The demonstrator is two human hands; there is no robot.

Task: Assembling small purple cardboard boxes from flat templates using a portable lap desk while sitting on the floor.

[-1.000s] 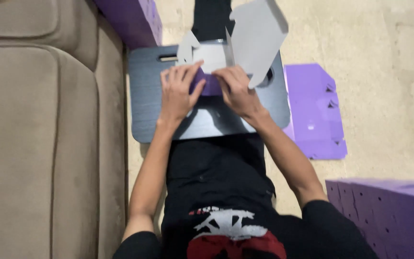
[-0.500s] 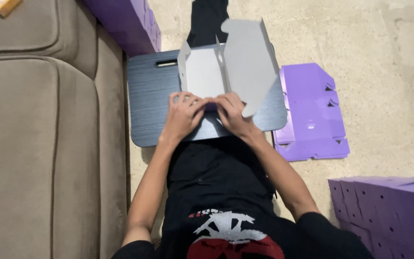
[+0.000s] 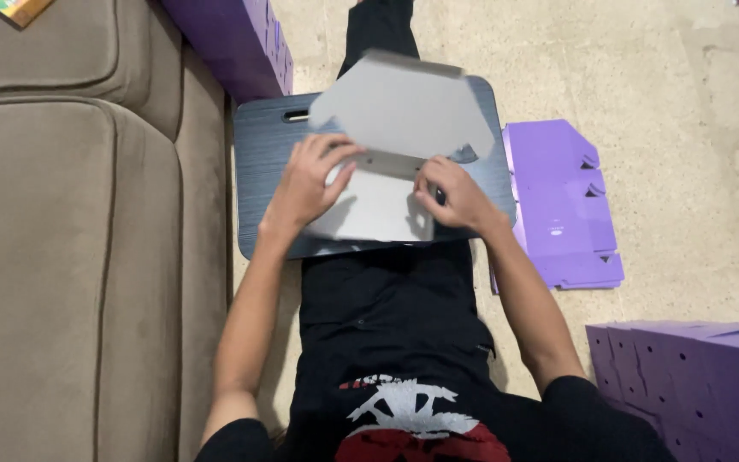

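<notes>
A flat grey cardboard box blank [image 3: 404, 120] lies partly folded on a dark lap board [image 3: 263, 162] across my legs. Its far panel stands tilted up, and the near panel [image 3: 378, 210] lies flat. My left hand [image 3: 310, 184] presses on the left side of the fold line with fingers spread. My right hand [image 3: 451, 192] pinches the right side of the same fold. Both hands grip the cardboard.
A brown sofa [image 3: 70, 257] runs along my left. A stack of purple flat box blanks [image 3: 562, 205] lies on the floor to the right of the board. More purple stacks stand at the far left [image 3: 237, 38] and near right [image 3: 694, 376].
The cardboard has been turned and opened out: its big panel now tilts away over the board's far side. Both hands slid onto the fold line, further apart.
</notes>
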